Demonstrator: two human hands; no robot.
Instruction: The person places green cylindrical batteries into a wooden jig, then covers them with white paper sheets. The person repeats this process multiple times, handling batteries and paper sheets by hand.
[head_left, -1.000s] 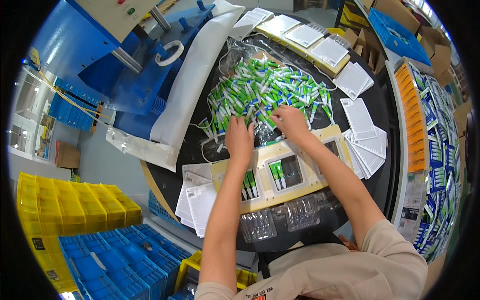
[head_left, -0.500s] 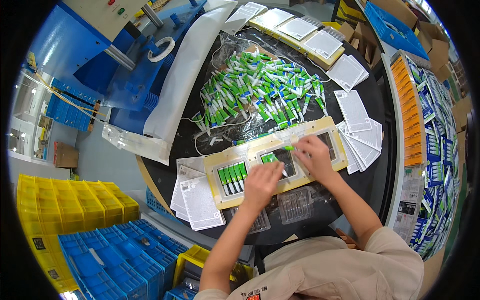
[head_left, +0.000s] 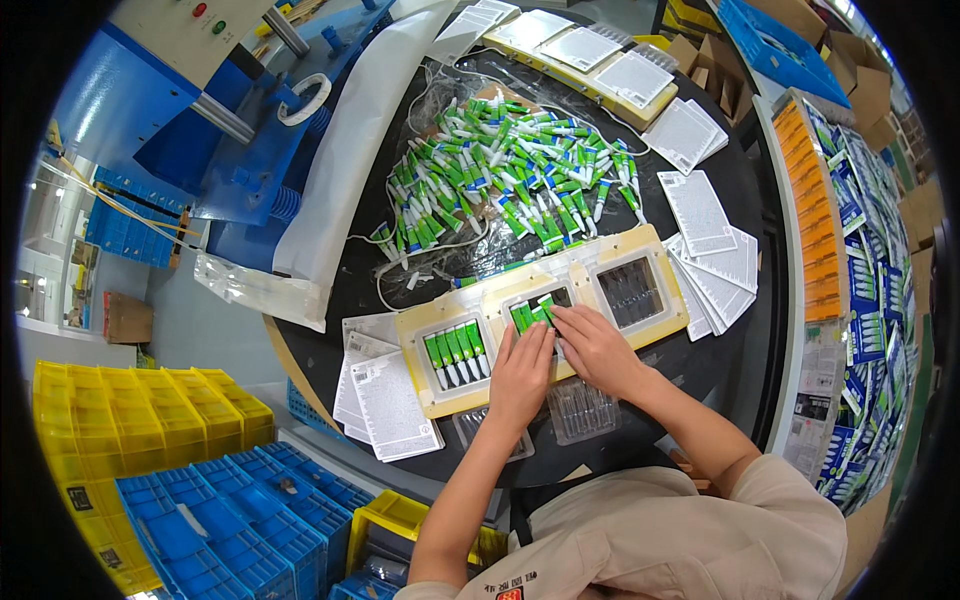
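A cream-yellow frame (head_left: 415, 385) with three windows lies in front of me. Its left window holds a row of small green tubes (head_left: 457, 352) with white caps. In the middle window are a few more green tubes (head_left: 522, 315), partly covered by my hands. My left hand (head_left: 522, 378) rests over their lower ends, fingers stretched and close together. My right hand (head_left: 600, 350) has its fingertips on the rightmost green tube (head_left: 545, 306) there; its lower part is hidden. A clear blister tray (head_left: 632, 293) with unfilled slots sits in the right window.
A large pile of green tubes (head_left: 510, 165) lies beyond the frame on the black round table (head_left: 350, 290). Printed cards (head_left: 395, 405) lie left, more cards (head_left: 700, 215) right. Loose clear blisters (head_left: 583, 410) lie nearest me. A second frame (head_left: 655, 105) stands at the back.
My right hand has come left and down with a green tube, from above the frame to the middle window. My left hand stays over that window. The view has shifted slightly.
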